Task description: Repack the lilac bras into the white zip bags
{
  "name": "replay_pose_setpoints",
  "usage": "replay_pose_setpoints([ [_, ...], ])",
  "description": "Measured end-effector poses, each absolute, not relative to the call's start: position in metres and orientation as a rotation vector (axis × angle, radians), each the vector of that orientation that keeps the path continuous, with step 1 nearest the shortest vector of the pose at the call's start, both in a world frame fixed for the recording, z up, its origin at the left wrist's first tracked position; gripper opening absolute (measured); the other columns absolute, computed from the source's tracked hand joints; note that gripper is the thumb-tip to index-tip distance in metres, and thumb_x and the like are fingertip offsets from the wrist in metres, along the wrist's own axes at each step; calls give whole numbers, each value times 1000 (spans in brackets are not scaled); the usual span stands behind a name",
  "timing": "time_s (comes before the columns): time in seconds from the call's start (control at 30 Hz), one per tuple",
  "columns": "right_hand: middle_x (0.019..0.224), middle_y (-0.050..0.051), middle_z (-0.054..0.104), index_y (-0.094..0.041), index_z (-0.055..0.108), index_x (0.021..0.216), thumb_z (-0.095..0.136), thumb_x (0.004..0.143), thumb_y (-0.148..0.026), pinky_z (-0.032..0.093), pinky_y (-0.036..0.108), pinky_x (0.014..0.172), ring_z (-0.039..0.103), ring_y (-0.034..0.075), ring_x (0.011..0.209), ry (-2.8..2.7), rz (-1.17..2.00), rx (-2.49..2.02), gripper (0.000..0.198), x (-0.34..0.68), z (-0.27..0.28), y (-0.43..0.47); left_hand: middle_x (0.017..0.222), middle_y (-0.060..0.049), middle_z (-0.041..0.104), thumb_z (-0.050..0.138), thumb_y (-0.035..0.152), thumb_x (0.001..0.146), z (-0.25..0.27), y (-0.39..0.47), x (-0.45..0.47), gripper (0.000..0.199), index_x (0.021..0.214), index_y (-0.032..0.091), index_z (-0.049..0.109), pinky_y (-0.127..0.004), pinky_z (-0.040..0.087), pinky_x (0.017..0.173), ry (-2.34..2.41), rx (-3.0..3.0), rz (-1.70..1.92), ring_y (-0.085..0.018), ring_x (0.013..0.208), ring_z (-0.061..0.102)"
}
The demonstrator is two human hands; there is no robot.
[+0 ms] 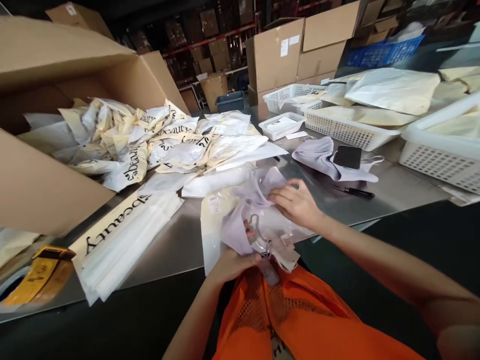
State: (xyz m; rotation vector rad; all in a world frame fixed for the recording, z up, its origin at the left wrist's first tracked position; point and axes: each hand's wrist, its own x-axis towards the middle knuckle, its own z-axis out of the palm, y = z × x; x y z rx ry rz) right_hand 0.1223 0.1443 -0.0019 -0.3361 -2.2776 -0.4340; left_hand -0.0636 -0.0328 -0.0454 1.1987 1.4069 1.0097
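A lilac garment [236, 225], perhaps a bra top, is stretched between my hands close to my body. My left hand [236, 260] grips its lower left side, the fingers partly hidden under the fabric. At the upper right, my right hand [296, 202] has its fingers closed on the edge of the cloth. A transparent hanger [257, 227] with a hook shows against the garment. Paper tags [287, 252] dangle below it. Under the garment lies a plastic mailing bag [212, 225] with a small barcode label.
Printed bags [131, 160] spill from a large cardboard box [48, 185] at left, beside stacked flat bags [131, 240] and a tape dispenser [41, 275]. At right are another lilac garment [315, 152], a dark phone-like object [347, 157], black-handled snips [358, 192] and white baskets [345, 131].
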Motion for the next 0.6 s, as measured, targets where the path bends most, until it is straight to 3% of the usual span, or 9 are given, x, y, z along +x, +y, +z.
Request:
replay_pose_setpoints([
  [0.07, 86, 3, 71, -18, 67, 86, 54, 87, -9, 37, 34, 81, 62, 15, 81, -2502, -192, -518, 15, 133, -41, 143, 93, -13, 72, 69, 64, 70, -44, -27, -58, 62, 107, 15, 66, -38, 58, 74, 1402, 806, 1197, -26, 86, 69],
  [0.13, 87, 4, 69, -18, 67, 84, 60, 84, -11, 34, 32, 78, 61, 17, 85, -2624, 61, -683, 11, 141, -58, 142, 53, 0, 58, 72, 62, 66, -29, -22, -61, 56, 97, 16, 64, -31, 52, 48, 1343, 499, 1292, -18, 48, 59],
  [0.2, 89, 4, 68, -18, 67, 85, 65, 82, -15, 33, 31, 77, 60, 17, 87, -2650, 272, -798, 5, 146, -59, 145, 39, 9, 38, 76, 53, 63, -2, -23, -75, 47, 92, 18, 62, -24, 36, 32, 1213, 408, 1285, -10, 28, 37],
  [0.27, 83, 3, 65, -17, 64, 81, 70, 79, -20, 33, 28, 73, 57, 15, 79, -2630, 458, -868, 7, 150, -55, 152, 37, 9, 32, 70, 49, 66, 32, -31, -100, 34, 82, 20, 62, -21, 26, 26, 1136, 453, 1272, -8, 24, 28],
  [0.37, 71, 0, 59, -16, 57, 72, 75, 75, -31, 32, 25, 64, 49, 11, 64, -2558, 791, -908, 23, 156, -54, 164, 43, 2, 43, 58, 59, 67, 74, -54, -152, 37, 68, 21, 56, -27, 37, 31, 1325, 561, 1285, -12, 28, 40],
  [0.43, 66, -2, 54, -17, 53, 69, 74, 75, -40, 30, 23, 60, 45, 10, 60, -2458, 1001, -906, 32, 160, -57, 171, 47, 0, 51, 76, 51, 47, 86, -70, -186, 45, 76, 20, 62, -36, 44, 34, 1516, 583, 1023, -20, 37, 51],
  [0.47, 64, -3, 52, -17, 52, 68, 73, 75, -45, 30, 23, 59, 43, 9, 59, -2363, 1086, -920, 36, 162, -60, 172, 51, 0, 56, 81, 45, 44, 87, -76, -201, 50, 83, 20, 64, -35, 45, 36, 1672, 575, 914, -22, 41, 54],
  [0.53, 62, -3, 49, -18, 48, 70, 70, 74, -55, 30, 22, 56, 42, 9, 58, -2030, 1239, -1004, 43, 166, -66, 173, 60, 1, 62, 84, 43, 46, 78, -83, -224, 58, 96, 20, 67, -30, 47, 42, 1936, 616, 691, -21, 51, 59],
  [0.6, 63, -4, 47, -20, 42, 73, 70, 70, -60, 34, 22, 54, 44, 9, 57, -1518, 1415, -1095, 49, 168, -71, 170, 66, 2, 66, 82, 49, 51, 61, -85, -237, 55, 95, 19, 70, -26, 48, 50, 2207, 783, 555, -19, 60, 62],
])
